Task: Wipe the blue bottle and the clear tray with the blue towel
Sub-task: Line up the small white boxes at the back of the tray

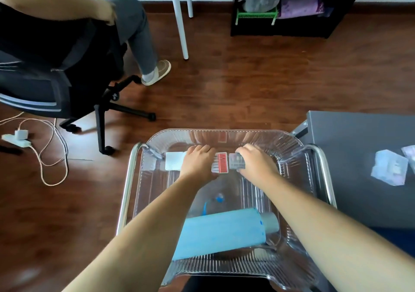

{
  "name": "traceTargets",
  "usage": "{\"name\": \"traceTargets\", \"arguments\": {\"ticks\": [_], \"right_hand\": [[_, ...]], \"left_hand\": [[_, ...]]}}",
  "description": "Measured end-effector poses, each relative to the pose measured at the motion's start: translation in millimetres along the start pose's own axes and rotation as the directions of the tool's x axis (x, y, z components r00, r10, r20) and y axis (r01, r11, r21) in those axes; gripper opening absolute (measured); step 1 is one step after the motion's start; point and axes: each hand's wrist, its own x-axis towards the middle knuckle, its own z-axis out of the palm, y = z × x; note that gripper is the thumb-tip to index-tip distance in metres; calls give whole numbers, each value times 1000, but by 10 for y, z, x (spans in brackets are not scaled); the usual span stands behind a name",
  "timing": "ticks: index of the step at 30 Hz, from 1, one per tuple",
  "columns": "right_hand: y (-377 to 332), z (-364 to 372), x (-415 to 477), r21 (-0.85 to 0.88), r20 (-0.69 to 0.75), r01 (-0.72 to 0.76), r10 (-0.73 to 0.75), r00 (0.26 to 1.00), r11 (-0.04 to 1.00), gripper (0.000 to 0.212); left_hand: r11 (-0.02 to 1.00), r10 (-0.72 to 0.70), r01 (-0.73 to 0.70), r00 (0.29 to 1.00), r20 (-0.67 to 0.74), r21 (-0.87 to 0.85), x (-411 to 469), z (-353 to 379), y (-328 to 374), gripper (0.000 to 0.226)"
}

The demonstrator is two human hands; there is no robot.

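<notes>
The clear ribbed tray (292,148) sits on a metal-framed cart in front of me. The blue bottle (220,233) with a grey cap lies on its side in the tray's near part. At the tray's far side, my left hand (197,163) rests palm down with curled fingers between a white box (174,161) and a red case (221,162); what it grips is hidden. My right hand (256,163) is closed over a small grey clear case (235,160) beside the red one. No blue towel is visible.
A small blue-capped item with a blue strap (219,198) lies mid-tray. A grey table (359,157) with plastic packets stands at right. A seated person on an office chair (67,85) is at left, with a power strip and cables (20,138) on the wooden floor.
</notes>
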Motion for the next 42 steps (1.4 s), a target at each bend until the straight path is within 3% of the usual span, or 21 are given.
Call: {"name": "traceTargets", "arguments": {"ticks": [16, 25, 27, 29, 34, 42], "right_hand": [[-46, 97, 37, 38, -29, -5, 6, 1000, 999, 52], [-167, -433, -116, 122, -17, 24, -22, 1000, 992, 50], [-222, -722, -240, 111, -70, 74, -67, 995, 991, 47], [-221, -853, -226, 99, -78, 93, -86, 993, 991, 43], [-129, -1529, -463, 114, -220, 72, -46, 974, 991, 42], [800, -2174, -1170, 159, -351, -111, 162, 922, 981, 45]], "left_hand": [[999, -7, 7, 1000, -9, 46, -46, 27, -45, 63], [998, 7, -7, 1000, 3, 66, -218, -532, 12, 61], [995, 52, -47, 997, -64, 84, -306, -837, 67, 55], [996, 64, -62, 997, -35, 61, -277, -936, 98, 53], [985, 169, -163, 975, -141, 53, -250, -1461, 411, 55], [926, 372, -352, 914, -160, 138, 103, -1848, 1563, 65]]}}
